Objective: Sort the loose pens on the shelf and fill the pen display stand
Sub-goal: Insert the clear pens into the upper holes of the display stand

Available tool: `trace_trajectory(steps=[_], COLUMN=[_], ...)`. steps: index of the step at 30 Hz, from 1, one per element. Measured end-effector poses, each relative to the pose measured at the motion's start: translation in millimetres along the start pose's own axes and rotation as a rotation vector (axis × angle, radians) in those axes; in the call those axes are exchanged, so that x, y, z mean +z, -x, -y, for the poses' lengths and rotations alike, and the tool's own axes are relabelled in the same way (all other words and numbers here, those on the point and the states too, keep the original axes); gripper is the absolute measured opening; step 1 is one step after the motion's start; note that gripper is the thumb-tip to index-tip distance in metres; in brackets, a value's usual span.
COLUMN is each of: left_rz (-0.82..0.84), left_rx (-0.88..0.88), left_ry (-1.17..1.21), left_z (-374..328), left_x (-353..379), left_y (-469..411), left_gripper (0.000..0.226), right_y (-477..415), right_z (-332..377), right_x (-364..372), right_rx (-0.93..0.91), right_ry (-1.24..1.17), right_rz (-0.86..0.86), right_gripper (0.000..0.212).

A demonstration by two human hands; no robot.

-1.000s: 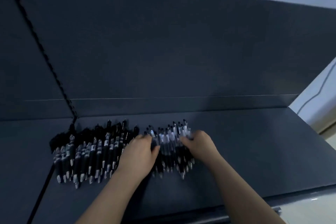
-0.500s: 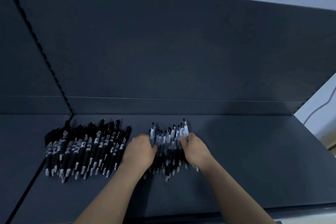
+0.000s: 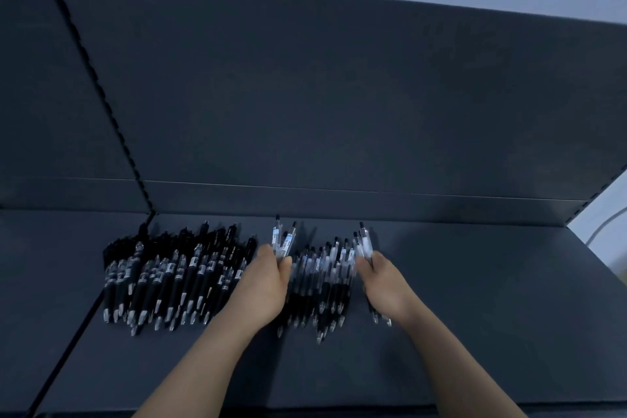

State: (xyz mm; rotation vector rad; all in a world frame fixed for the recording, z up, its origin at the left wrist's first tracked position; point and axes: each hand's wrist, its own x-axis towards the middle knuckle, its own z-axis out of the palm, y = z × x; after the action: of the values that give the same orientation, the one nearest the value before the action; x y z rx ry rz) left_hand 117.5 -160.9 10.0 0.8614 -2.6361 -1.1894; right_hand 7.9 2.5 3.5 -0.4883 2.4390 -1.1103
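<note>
Pens are lying in two heaps on the dark shelf (image 3: pixel 475 316) in front of you. Your left hand (image 3: pixel 268 282) is clenching round the left bunch (image 3: pixel 283 243), a few clear-barrelled pens whose clicker ends are sticking up and away from you above your fingers. Your right hand (image 3: pixel 383 282) is grasping the right bunch (image 3: pixel 363 243), a few more clear pens, with their clicker ends rising past your knuckles and their tips poking out near your wrist. Between your two hands the clear pile (image 3: pixel 322 278) is resting on the shelf, its pens lying roughly side by side with tips pointing toward you. Just beside your left hand, on its outer side, the black pile (image 3: pixel 176 275) is sitting as a wider heap of black-barrelled pens, silver tips also pointing toward you. It is reaching as far as the slotted upright (image 3: pixel 101 95), which is running down the back panel (image 3: pixel 339 95). Both of your bare forearms are reaching in from the lower edge of the view. Blur is softening the pens, so the number in either grip cannot be told.
</note>
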Motion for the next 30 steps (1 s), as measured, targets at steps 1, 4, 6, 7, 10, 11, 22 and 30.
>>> trace_trajectory(steps=[1, 4, 6, 7, 10, 11, 22, 30], left_rz=[-0.009, -0.046, -0.048, -0.046, -0.087, -0.119, -0.130, -0.156], left_rx=[0.015, 0.103, 0.127, 0.128, 0.144, 0.155, 0.134, 0.054], left_ry=[0.022, 0.105, 0.201, 0.244, 0.335, 0.359, 0.524, 0.462], left_z=[-0.1, 1.3, 3.2, 4.2, 11.0, 15.5, 116.1, 204.0], left_x=[-4.0, -16.0, -27.2, -33.8, -57.6, -67.2, -219.1, -307.6], left_y=[2.4, 5.6, 7.4, 8.7, 16.5, 19.3, 55.6, 67.5], left_gripper=[0.026, 0.028, 0.024, 0.024, 0.024, 0.024, 0.033, 0.022], right_y=[0.7, 5.4, 12.5, 16.2, 25.5, 27.6, 52.5, 55.1], right_z=[3.4, 22.2, 39.7, 48.5, 77.8, 88.0, 230.6, 308.5], right_x=[-1.2, -3.5, -1.3, 1.2, 16.5, 24.8, 182.7, 285.4], right_rx=[-0.013, -0.060, -0.078, -0.081, -0.105, -0.120, -0.256, -0.270], right_ry=[-0.017, -0.113, -0.182, -0.217, -0.375, -0.419, -0.670, -0.460], right_rz=[-0.008, -0.018, -0.027, -0.023, 0.023, 0.041, 0.284, 0.352], right_gripper=[0.033, 0.031, 0.030, 0.030, 0.030, 0.030, 0.025, 0.029])
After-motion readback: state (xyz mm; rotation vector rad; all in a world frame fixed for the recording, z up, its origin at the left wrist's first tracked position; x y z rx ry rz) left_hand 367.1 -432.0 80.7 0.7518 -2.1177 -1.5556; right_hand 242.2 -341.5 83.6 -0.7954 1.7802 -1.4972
